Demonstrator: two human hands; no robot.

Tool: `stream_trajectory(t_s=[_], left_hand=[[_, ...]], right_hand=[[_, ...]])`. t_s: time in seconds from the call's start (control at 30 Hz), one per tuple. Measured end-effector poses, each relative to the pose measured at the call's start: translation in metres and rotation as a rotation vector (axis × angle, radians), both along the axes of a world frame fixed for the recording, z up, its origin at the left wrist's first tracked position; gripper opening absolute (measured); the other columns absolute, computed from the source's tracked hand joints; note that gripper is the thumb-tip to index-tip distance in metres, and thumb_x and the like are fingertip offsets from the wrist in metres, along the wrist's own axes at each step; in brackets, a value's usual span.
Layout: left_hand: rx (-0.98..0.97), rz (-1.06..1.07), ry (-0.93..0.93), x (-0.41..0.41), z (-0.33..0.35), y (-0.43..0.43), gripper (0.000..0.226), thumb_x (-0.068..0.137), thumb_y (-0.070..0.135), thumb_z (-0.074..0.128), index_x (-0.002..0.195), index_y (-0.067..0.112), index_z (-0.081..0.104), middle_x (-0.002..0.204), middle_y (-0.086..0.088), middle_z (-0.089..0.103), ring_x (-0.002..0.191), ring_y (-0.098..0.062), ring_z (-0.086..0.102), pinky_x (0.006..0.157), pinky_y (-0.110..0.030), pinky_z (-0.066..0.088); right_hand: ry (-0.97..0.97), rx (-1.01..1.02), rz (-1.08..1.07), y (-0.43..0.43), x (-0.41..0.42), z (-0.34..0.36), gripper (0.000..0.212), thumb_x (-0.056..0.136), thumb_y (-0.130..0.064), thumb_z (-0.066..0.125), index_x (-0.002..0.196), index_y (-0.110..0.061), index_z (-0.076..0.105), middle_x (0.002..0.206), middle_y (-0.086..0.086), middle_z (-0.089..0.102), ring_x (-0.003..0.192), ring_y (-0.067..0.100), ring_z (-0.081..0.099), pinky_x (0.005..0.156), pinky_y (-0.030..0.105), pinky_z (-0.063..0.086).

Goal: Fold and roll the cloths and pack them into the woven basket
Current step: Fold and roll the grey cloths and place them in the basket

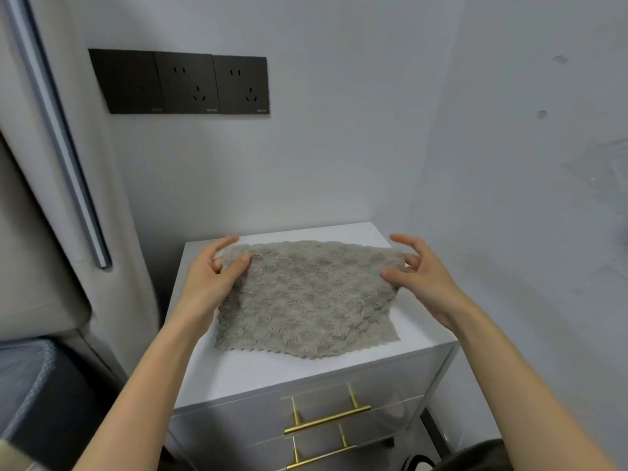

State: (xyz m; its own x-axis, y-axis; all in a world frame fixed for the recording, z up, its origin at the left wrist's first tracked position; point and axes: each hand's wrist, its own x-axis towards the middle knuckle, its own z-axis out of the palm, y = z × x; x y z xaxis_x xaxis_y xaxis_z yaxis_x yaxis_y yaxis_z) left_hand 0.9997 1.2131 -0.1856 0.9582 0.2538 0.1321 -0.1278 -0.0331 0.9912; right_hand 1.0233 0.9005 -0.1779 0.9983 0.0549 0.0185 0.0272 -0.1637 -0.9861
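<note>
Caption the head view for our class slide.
The left hand and right hand pinch far corners of a beige cloth over a white cabinet.

From my screen the cloth (306, 297) looks like a soft, fluffy pile fabric, nubby and matt, with a scalloped hem. The counter (258, 375) looks smooth and white with a faint satin sheen. The drawer handles (328, 419) are shiny brass-coloured metal. The socket panel (180, 81) looks like dark matt plastic, and the wall (339, 147) is matt paint, slightly pitted.
</note>
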Motion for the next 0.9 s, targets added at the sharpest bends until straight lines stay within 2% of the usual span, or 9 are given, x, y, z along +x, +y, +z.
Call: stream_trajectory(t_s=[0.13,0.23,0.37,0.43,0.5,0.6,0.67,0.8,0.9], left_hand=[[0.079,0.027,-0.103,-0.003,0.003,0.005,0.023,0.082,0.009,0.072,0.103,0.019,0.070,0.085,0.006,0.075,0.080,-0.005,0.070,0.068,-0.013,0.053],[0.213,0.140,-0.189,-0.005,0.008,0.005,0.017,0.077,0.014,0.077,0.092,0.021,0.073,0.081,0.006,0.074,0.079,-0.005,0.069,0.071,-0.015,0.052],[0.344,0.228,-0.303,-0.007,0.015,0.001,0.008,0.082,0.022,0.073,0.087,0.028,0.070,0.088,0.013,0.069,0.077,0.005,0.063,0.067,-0.005,0.046],[0.360,0.209,-0.312,-0.007,0.020,-0.004,0.007,0.089,0.026,0.064,0.085,0.032,0.065,0.100,0.011,0.061,0.085,0.010,0.057,0.072,0.000,0.041],[0.279,0.117,-0.283,-0.009,0.024,-0.009,0.014,0.095,0.032,0.052,0.087,0.031,0.062,0.106,0.011,0.058,0.095,0.006,0.054,0.078,-0.003,0.040],[0.024,-0.024,-0.209,-0.016,0.028,-0.019,0.027,0.099,0.039,0.042,0.084,0.021,0.056,0.081,0.002,0.058,0.069,-0.009,0.053,0.058,-0.022,0.042],[-0.035,-0.014,-0.151,-0.021,0.029,-0.022,0.028,0.099,0.040,0.042,0.080,0.020,0.052,0.065,0.005,0.053,0.057,-0.006,0.048,0.051,-0.022,0.041],[0.232,-0.242,0.173,-0.032,0.026,-0.019,0.030,0.099,0.035,0.046,0.083,0.012,0.058,0.065,0.008,0.060,0.052,-0.003,0.052,0.046,-0.017,0.039],[0.496,-0.411,0.318,-0.038,0.015,-0.016,0.025,0.098,0.029,0.047,0.082,0.015,0.060,0.068,0.011,0.061,0.053,0.004,0.053,0.046,-0.011,0.037]], right_hand=[[-0.281,-0.169,-0.164,-0.004,-0.002,0.002,0.031,0.087,-0.008,0.067,0.107,-0.031,0.063,0.111,-0.001,0.064,0.090,-0.014,0.057,0.071,0.006,0.046],[-0.524,-0.385,-0.257,-0.008,-0.003,0.007,0.016,0.091,-0.015,0.062,0.103,-0.025,0.066,0.098,-0.008,0.063,0.085,-0.010,0.055,0.072,0.005,0.041],[-0.644,-0.380,-0.368,-0.004,-0.007,0.014,0.010,0.097,-0.022,0.053,0.092,-0.025,0.061,0.098,-0.004,0.049,0.092,0.003,0.048,0.081,0.012,0.037],[-0.546,-0.199,-0.362,-0.001,-0.011,0.020,0.014,0.100,-0.028,0.046,0.089,-0.030,0.055,0.101,-0.003,0.051,0.096,0.011,0.048,0.084,0.021,0.040],[-0.449,0.013,-0.338,0.003,-0.016,0.025,0.021,0.102,-0.032,0.041,0.085,-0.027,0.051,0.088,0.000,0.053,0.081,0.012,0.049,0.074,0.028,0.042],[-0.352,0.131,-0.327,0.007,-0.024,0.029,0.024,0.102,-0.031,0.042,0.083,-0.022,0.052,0.077,-0.004,0.057,0.069,0.007,0.055,0.066,0.024,0.047],[-0.227,0.178,-0.237,0.008,-0.030,0.030,0.024,0.101,-0.032,0.044,0.087,-0.019,0.058,0.079,-0.006,0.064,0.069,0.004,0.063,0.061,0.018,0.051],[0.043,-0.081,0.016,0.003,-0.039,0.025,0.031,0.097,-0.045,0.047,0.103,-0.020,0.065,0.095,-0.002,0.070,0.079,0.006,0.069,0.061,0.018,0.052],[0.269,-0.344,0.297,0.008,-0.044,0.020,0.041,0.086,-0.061,0.052,0.091,-0.025,0.070,0.089,-0.005,0.071,0.075,0.006,0.069,0.065,0.019,0.054]])
